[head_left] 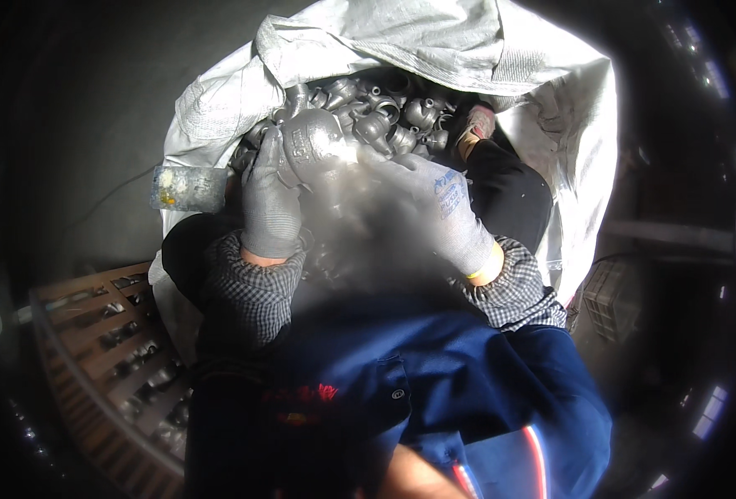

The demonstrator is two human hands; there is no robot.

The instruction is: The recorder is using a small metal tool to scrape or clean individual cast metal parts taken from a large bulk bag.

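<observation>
A large, rounded grey metal casting (pixel 309 143) with raised lettering is held up over a white woven bulk bag. My left hand (pixel 270 200), in a grey knit glove, presses along its left side with the thumb and fingers closed on it. My right hand (pixel 434 195), gloved alike with a yellow cuff edge, has its fingertips at the casting's right edge. Glare and a hazy blur hide the exact contact there and the casting's lower part. Beyond it, many smaller grey metal castings (pixel 372 125) lie heaped inside the bag.
The white bulk bag (pixel 580 158) surrounds the heap, its rim folded outward. A dark-trousered leg (pixel 509 191) and a shoe (pixel 479 125) are at its right. A slatted brown crate (pixel 93 333) with metal parts stands lower left. A worn block-like object (pixel 189 190) is beside my left hand.
</observation>
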